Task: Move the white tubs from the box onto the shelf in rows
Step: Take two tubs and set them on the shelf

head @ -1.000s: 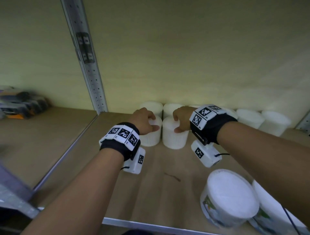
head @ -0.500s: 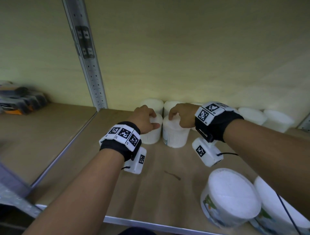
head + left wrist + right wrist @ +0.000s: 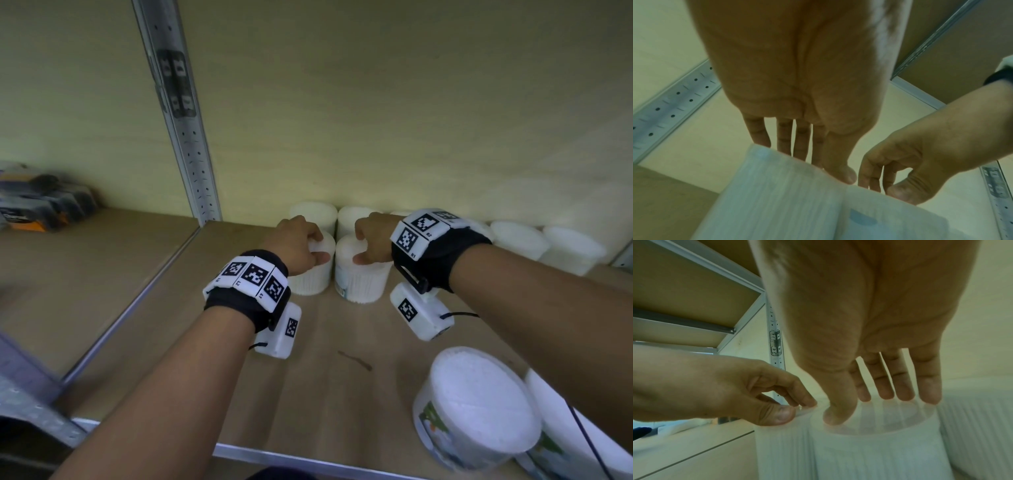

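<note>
Shelf [image 3: 342,394] of wood holds everything; two big tubs [image 3: 479,407] at its near right run past the frame edge; a back row of white tubs [image 3: 520,238] is partly hidden by the arms; left hand [image 3: 296,245] grips the left front tub [image 3: 313,279] by its rim, right hand [image 3: 373,236] grips the right front tub [image 3: 361,282], the two tubs just beside each other; blurred dark items [image 3: 41,202] lie far left.

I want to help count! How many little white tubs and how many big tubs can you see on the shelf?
small white tubs: 6 in plain sight; more may hide behind the right hand
large labelled tubs: 2
total: 8 tubs
</note>
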The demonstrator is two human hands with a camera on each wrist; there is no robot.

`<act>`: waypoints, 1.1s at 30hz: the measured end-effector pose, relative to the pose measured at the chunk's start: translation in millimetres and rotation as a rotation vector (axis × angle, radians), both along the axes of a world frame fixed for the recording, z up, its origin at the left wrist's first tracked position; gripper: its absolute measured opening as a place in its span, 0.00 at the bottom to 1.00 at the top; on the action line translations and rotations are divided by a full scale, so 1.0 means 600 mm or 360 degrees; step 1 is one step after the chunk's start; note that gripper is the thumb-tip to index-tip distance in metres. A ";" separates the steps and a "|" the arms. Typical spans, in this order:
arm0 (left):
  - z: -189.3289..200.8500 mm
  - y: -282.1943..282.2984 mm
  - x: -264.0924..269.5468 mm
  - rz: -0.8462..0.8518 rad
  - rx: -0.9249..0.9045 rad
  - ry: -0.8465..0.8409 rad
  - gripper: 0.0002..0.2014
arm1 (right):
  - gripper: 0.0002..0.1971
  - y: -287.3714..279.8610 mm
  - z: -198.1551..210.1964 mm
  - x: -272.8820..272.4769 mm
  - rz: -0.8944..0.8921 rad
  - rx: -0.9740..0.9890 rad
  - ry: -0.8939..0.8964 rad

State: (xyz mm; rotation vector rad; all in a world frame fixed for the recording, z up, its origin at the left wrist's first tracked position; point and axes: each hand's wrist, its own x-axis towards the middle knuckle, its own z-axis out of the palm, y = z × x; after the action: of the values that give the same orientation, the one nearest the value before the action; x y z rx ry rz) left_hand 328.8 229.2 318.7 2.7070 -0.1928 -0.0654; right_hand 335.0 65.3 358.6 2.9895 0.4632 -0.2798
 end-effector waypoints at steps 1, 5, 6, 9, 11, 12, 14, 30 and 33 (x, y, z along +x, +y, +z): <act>0.000 0.001 0.000 -0.0002 0.0001 -0.0004 0.24 | 0.27 -0.001 0.001 -0.001 0.0016 -0.0012 -0.0001; -0.002 0.002 0.000 0.0006 -0.0025 -0.0012 0.23 | 0.28 -0.004 0.007 -0.001 0.0097 -0.0009 0.0066; -0.003 0.002 0.000 0.0010 -0.0033 -0.0017 0.23 | 0.29 -0.005 0.009 -0.002 0.0110 -0.0001 0.0090; -0.004 0.001 -0.002 0.0010 -0.0039 -0.0030 0.23 | 0.31 -0.005 0.016 -0.005 0.0114 0.0014 0.0134; -0.003 0.001 -0.003 0.0003 -0.0051 -0.0037 0.23 | 0.31 -0.004 0.015 -0.005 0.0077 0.0049 0.0125; -0.003 0.001 -0.004 0.0000 -0.0055 -0.0039 0.23 | 0.30 -0.003 0.014 -0.004 0.0057 0.0061 0.0091; -0.003 0.000 -0.004 -0.0008 -0.0044 -0.0041 0.23 | 0.31 0.001 0.009 -0.003 -0.0004 0.0040 0.0011; -0.009 0.000 0.000 0.0004 -0.0062 -0.0058 0.23 | 0.31 -0.004 0.021 -0.012 0.0038 0.0032 0.0148; -0.007 -0.001 -0.003 0.0005 -0.0061 -0.0064 0.23 | 0.32 -0.008 0.026 -0.014 0.0053 0.0099 0.0193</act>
State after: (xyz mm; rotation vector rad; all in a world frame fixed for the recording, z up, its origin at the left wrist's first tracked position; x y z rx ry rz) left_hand 327.3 228.7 314.6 2.6718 -0.1998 -0.0065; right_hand 326.6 60.6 374.0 3.0335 0.5431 -0.4542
